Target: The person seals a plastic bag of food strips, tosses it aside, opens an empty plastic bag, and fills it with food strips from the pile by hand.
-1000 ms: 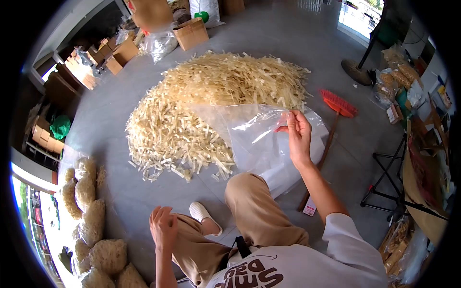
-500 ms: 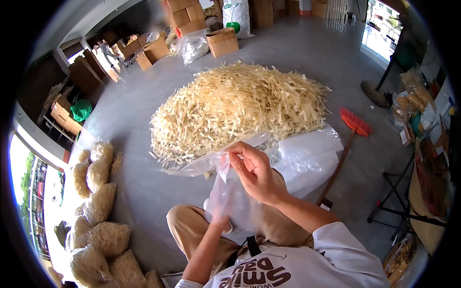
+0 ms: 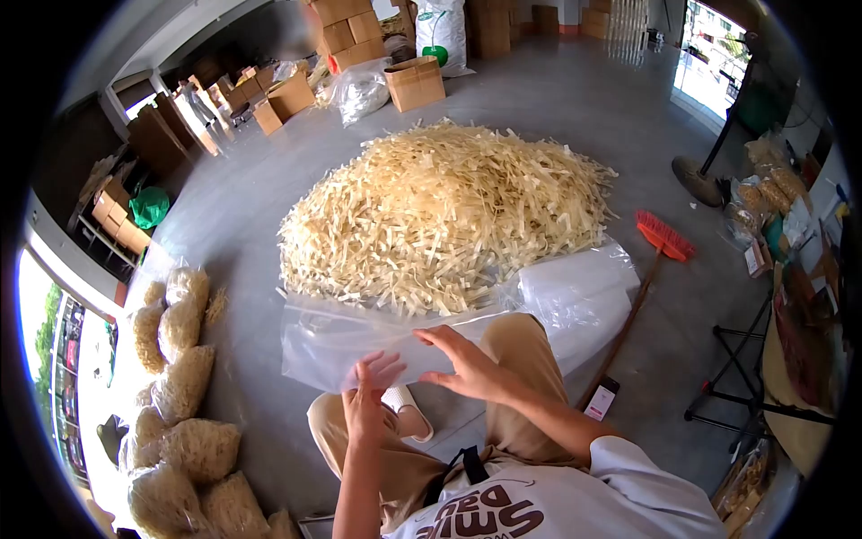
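A clear plastic bag [image 3: 319, 337] spreads flat between me and a heap of pale shredded strips [image 3: 440, 216]. My left hand [image 3: 366, 400] holds the bag near its close edge, with the thumb in front and the fingers showing blurred through the film. To the right, my right hand [image 3: 467, 364] is open, thumb and fingers apart, beside the bag's edge. Whether its fingertips touch the film I cannot tell. More clear plastic bags [image 3: 579, 292] lie stacked to the right of the heap, past my knee.
Several filled bags [image 3: 202, 449] line the floor at left. A red broom [image 3: 664, 235] lies at right with a phone [image 3: 602, 398] by its handle. A black folding stand [image 3: 736, 373] is farther right. Cardboard boxes [image 3: 416, 83] stand at the back, and a person [image 3: 197, 101] is far left.
The bag has gone from bunched up between my hands to spread out flat toward the left. My right hand has let go and opened, lower down; my left hand has moved up and left.
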Motion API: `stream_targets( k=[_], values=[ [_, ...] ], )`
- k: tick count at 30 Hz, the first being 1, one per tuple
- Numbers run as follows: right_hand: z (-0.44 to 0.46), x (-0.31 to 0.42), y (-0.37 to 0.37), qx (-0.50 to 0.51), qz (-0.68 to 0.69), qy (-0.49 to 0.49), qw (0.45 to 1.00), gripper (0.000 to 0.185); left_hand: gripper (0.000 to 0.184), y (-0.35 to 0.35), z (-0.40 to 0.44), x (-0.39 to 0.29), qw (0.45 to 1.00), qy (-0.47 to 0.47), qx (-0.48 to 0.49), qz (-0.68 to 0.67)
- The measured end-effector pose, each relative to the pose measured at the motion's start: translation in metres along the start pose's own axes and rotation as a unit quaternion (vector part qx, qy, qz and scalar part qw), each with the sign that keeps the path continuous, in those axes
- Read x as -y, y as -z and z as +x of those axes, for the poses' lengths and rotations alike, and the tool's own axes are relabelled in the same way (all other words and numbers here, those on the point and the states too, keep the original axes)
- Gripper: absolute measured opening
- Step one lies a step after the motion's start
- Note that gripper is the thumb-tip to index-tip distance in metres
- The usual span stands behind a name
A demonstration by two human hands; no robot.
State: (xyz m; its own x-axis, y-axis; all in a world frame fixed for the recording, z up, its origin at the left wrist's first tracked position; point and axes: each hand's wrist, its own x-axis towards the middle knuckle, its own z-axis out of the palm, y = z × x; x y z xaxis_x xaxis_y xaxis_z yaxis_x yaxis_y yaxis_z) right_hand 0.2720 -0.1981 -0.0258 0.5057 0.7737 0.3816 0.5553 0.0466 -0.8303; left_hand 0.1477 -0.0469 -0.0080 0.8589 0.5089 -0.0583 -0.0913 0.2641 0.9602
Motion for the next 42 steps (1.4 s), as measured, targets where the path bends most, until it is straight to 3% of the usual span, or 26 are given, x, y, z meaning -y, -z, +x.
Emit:
stream_targets(
  k=[1,3,5,7,8,9,11,13,15,17,19,20,21,22,24,25,27,31,35,37,42],
  values=[
    [-0.002,0.001,-0.005,-0.004,-0.003,-0.002,1.0,0.062,0.043,0.005,-0.004,-0.001,1.0,0.004,-0.006,-0.003],
    [-0.002,0.004,-0.012,-0.133,-0.077,0.031,0.988,0.062,0.036,0.015,-0.011,-0.004,1.0,0.004,-0.006,0.013],
    [-0.002,-0.004,-0.014,-0.169,-0.137,0.043,0.975,0.061,0.03,0.027,-0.015,0.001,1.0,0.003,-0.004,0.027],
    [-0.006,-0.01,-0.011,-0.001,0.059,-0.058,0.997,0.056,0.025,0.034,-0.014,0.009,0.991,-0.004,-0.136,-0.003],
    [-0.008,-0.01,-0.013,-0.019,0.036,-0.017,0.999,0.038,0.025,0.037,-0.012,0.011,0.992,-0.002,-0.129,-0.005],
    [-0.01,-0.011,-0.014,-0.024,0.031,-0.02,0.999,0.038,0.024,0.036,-0.012,0.008,0.987,-0.005,-0.161,-0.019],
    [-0.014,-0.013,-0.017,-0.014,0.047,0.012,0.999,0.02,0.022,0.04,-0.01,0.005,0.981,-0.006,-0.189,-0.034],
    [-0.015,-0.005,-0.018,-0.038,0.048,0.029,0.998,0.01,0.023,0.046,-0.008,0.006,0.995,0.007,-0.098,-0.026],
    [-0.016,0.0,-0.019,-0.077,0.024,0.001,0.997,0.01,0.028,0.034,-0.009,0.011,0.993,0.008,-0.114,-0.037],
    [-0.013,0.01,-0.018,-0.116,0.031,-0.025,0.992,0.008,0.03,0.006,-0.017,0.01,0.989,-0.026,-0.128,0.065],
    [-0.011,0.016,-0.016,-0.175,-0.066,-0.005,0.982,0.009,0.029,0.019,-0.014,0.016,0.979,-0.013,-0.02,0.204],
    [-0.012,0.019,-0.018,-0.149,-0.093,-0.004,0.984,0.007,0.026,0.024,-0.022,0.018,0.931,0.074,0.074,0.349],
    [-0.014,0.018,-0.022,-0.148,-0.091,-0.002,0.985,0.007,0.024,0.018,-0.027,0.013,0.847,0.159,0.164,0.48],
    [-0.016,0.017,-0.029,-0.111,-0.111,0.018,0.987,0.007,0.024,0.014,-0.029,0.015,0.847,0.159,0.16,0.481],
    [-0.02,0.022,-0.038,-0.053,-0.129,0.025,0.99,0.01,0.024,0.004,-0.034,0.02,0.959,0.116,0.051,0.253],
    [-0.023,0.023,-0.041,-0.05,-0.127,0.027,0.99,0.01,0.024,0.001,-0.036,0.019,0.96,0.116,0.047,0.252],
    [-0.026,0.023,-0.043,-0.046,-0.123,0.013,0.991,0.011,0.027,-0.005,-0.038,0.012,0.985,0.12,0.026,0.118],
    [-0.031,0.018,-0.048,-0.009,-0.077,-0.035,0.996,0.01,0.029,0.0,-0.044,0.018,0.986,0.148,0.011,0.077],
    [-0.035,0.016,-0.051,0.016,-0.049,-0.082,0.995,0.012,0.031,0.013,-0.042,0.033,0.981,0.141,0.07,0.109],
    [-0.037,0.016,-0.05,0.03,0.065,-0.185,0.98,0.014,0.03,0.008,-0.042,0.033,0.983,0.145,0.059,0.094],
    [-0.041,0.008,-0.043,0.024,0.158,-0.222,0.962,0.015,0.03,0.011,-0.041,0.036,0.978,0.171,0.092,0.076]
  ],
)
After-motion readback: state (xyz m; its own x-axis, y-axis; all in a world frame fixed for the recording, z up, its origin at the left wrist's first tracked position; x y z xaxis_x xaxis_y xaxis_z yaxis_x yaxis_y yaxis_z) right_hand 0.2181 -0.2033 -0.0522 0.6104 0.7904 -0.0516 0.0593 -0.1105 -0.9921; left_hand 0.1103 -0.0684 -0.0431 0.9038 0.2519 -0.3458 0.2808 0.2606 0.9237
